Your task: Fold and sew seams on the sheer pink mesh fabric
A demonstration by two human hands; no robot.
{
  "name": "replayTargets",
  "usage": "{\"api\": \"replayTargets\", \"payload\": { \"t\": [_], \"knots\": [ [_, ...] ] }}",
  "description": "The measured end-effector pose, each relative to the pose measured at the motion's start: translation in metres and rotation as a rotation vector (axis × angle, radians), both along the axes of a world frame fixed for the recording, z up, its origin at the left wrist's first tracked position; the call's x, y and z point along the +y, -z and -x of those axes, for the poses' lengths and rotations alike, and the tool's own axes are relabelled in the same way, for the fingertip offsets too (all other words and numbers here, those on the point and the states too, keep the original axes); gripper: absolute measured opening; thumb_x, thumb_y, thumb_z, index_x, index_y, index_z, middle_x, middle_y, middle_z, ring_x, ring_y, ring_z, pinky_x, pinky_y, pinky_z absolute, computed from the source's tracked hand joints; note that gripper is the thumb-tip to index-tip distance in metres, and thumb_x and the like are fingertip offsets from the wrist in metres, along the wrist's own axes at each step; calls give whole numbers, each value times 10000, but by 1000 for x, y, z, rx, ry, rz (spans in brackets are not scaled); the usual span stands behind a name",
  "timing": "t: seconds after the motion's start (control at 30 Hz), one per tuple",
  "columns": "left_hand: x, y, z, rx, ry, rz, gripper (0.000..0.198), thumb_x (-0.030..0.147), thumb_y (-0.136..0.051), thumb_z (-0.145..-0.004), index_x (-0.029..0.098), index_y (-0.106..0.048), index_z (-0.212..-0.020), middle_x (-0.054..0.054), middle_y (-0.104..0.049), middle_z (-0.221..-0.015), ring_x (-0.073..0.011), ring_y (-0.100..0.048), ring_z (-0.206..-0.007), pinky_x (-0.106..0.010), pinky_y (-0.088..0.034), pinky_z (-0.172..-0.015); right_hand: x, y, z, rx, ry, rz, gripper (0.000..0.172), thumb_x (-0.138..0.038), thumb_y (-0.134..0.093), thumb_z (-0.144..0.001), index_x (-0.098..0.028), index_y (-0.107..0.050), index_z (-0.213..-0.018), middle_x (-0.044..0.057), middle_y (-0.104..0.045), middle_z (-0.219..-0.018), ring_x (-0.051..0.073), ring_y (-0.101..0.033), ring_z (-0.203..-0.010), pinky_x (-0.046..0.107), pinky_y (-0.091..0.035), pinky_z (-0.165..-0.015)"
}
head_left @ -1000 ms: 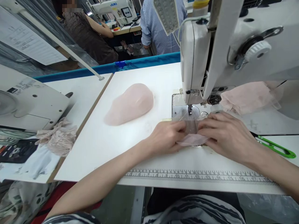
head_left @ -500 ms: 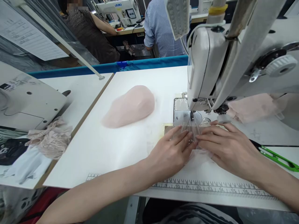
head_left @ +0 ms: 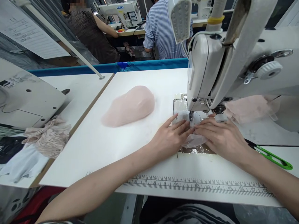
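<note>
Beneath the head of a white sewing machine (head_left: 203,68), a piece of thin sheer fabric (head_left: 194,140) lies at the needle. My left hand (head_left: 171,133) rests flat on it from the left, fingers spread toward the presser foot. From the right, my right hand (head_left: 221,135) lies on the same fabric with its fingers stretched out, close to the left fingertips. Part of the fabric is hidden under both hands. A pale pink cup-shaped piece (head_left: 130,106) lies on the white table to the left.
Green-handled scissors (head_left: 273,157) lie right of my right hand. Pink fabric (head_left: 249,109) sits behind the needle area. A printed ruler (head_left: 187,184) runs along the front edge. Cords (head_left: 52,137) and another machine (head_left: 28,96) are at left. Two people work beyond the blue edge (head_left: 154,64).
The sheer fabric has moved forward under the needle, and less of it shows in front of my hands. The brown shiny plate before them is now exposed. The view has shifted slightly.
</note>
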State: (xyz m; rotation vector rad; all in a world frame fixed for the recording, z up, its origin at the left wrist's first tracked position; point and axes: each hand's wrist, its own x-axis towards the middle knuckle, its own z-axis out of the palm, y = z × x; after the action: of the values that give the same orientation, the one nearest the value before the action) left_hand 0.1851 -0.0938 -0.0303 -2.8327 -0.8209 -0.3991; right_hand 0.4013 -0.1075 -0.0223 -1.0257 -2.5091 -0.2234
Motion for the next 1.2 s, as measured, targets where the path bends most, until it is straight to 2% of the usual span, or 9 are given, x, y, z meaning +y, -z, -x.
{"api": "replayTargets", "payload": {
  "t": [0.23, 0.4, 0.5, 0.63, 0.7, 0.77, 0.87, 1.03, 1.2],
  "knots": [
    [14, 5, -1, -18, -26, 23, 337, 237, -374, -993, 124, -554, -1253, -122, -549, -1283, -221, -478, -1238, -470, -303, -1112, 12, 7, 0, -24, 50, -81, 248, -65, -493, -847, -173, -688, -956, 32, -712, -958, 192, -641, -819, 343, -451, -779],
    [17, 5, -2, -196, -66, 186, 296, 215, -442, -955, 183, -597, -1205, -111, -555, -1220, -223, -508, -1147, -434, -446, -960, 7, 6, 1, 16, -5, -90, 210, -106, -496, -887, -182, -692, -898, 1, -712, -953, 173, -643, -777, 341, -456, -777],
    [19, 1, -3, -296, -96, 363, 231, 249, -487, -947, 214, -665, -1088, -88, -563, -1167, -213, -517, -1066, -413, -473, -894, 7, 8, -1, 156, 49, 35, 219, -163, -494, -915, -210, -708, -902, -6, -716, -819, 145, -618, -633, 324, -468, -705],
    [21, -8, -3, -325, -139, 536, 257, 293, -445, -975, 235, -690, -1030, -54, -545, -1195, -201, -465, -1133, -433, -408, -998, 10, 11, -2, 322, 206, 251, 200, -245, -528, -906, -251, -720, -964, -5, -691, -714, 157, -583, -562, 325, -470, -603],
    [21, -10, -3, -315, -147, 569, 274, 298, -423, -984, 246, -684, -1051, -46, -532, -1220, -196, -446, -1163, -428, -390, -1023, 10, 11, -2, 340, 217, 304, 191, -250, -537, -899, -263, -726, -924, -9, -684, -707, 157, -576, -560, 326, -469, -596],
    [19, -9, -2, -294, -120, 543, 271, 291, -427, -983, 250, -686, -1053, -47, -525, -1236, -200, -439, -1174, -420, -397, -1014, 9, 9, -2, 333, 180, 322, 188, -242, -534, -900, -250, -722, -895, -10, -685, -719, 157, -584, -585, 330, -475, -625],
    [11, -7, 0, -235, -63, 383, 267, 326, -452, -973, 235, -681, -1074, -74, -535, -1237, -230, -434, -1186, -428, -415, -982, 5, 6, -3, 285, 71, 297, 176, -217, -529, -905, -223, -704, -911, -3, -705, -841, 167, -621, -719, 347, -475, -732],
    [-15, -7, -1, -71, -39, 57, 268, 272, -480, -963, 180, -623, -1170, -88, -539, -1290, -254, -430, -1235, -447, -357, -1044, -4, 4, -3, 110, -42, 60, 214, -138, -496, -901, -218, -691, -866, -3, -694, -1022, 195, -615, -939, 414, -398, -906],
    [-27, -10, -1, 66, -43, 12, 322, 199, -433, -972, 138, -539, -1271, -118, -537, -1299, -242, -443, -1264, -443, -338, -1069, -8, 3, -2, 77, -72, 7, 237, -96, -469, -908, -195, -684, -893, -10, -702, -992, 171, -616, -933, 382, -418, -884]
  ]
}}
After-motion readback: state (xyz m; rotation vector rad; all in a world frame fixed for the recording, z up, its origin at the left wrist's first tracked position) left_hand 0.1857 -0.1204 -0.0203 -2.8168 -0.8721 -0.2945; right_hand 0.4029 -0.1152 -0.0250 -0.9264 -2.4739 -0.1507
